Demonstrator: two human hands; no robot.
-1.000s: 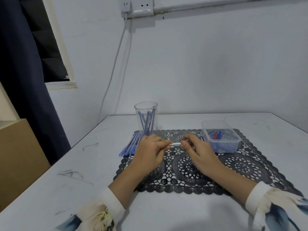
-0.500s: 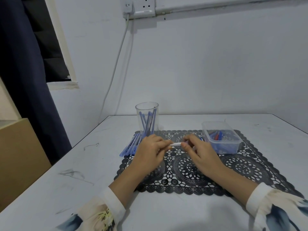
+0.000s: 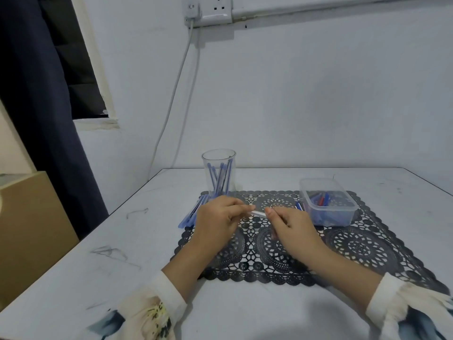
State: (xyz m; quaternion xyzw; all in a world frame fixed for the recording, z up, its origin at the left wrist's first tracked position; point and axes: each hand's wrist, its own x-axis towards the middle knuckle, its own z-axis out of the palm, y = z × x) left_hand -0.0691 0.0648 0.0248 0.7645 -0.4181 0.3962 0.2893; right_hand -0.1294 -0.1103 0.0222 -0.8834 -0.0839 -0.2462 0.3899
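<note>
White tube (image 3: 257, 213): crosswise, left hand (image 3: 215, 220) and right hand (image 3: 293, 225) pinching my ends of it.
Cup (image 3: 219, 157): blue pens (image 3: 223, 179) standing.
Tub (image 3: 343, 215): blue, red pieces (image 3: 321, 200).

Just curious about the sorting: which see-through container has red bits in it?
The low rectangular clear plastic box on the right of the black lace mat: red pieces show among its blue ones. The tall clear tumbler holds only blue pens.

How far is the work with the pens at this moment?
Looks done: several blue pens stand in the clear cup. In hand: the left hand and the right hand pinch a thin white piece between them. Left: a pile of blue sticks lies beside the cup, and small blue and red parts wait in the plastic box.
</note>
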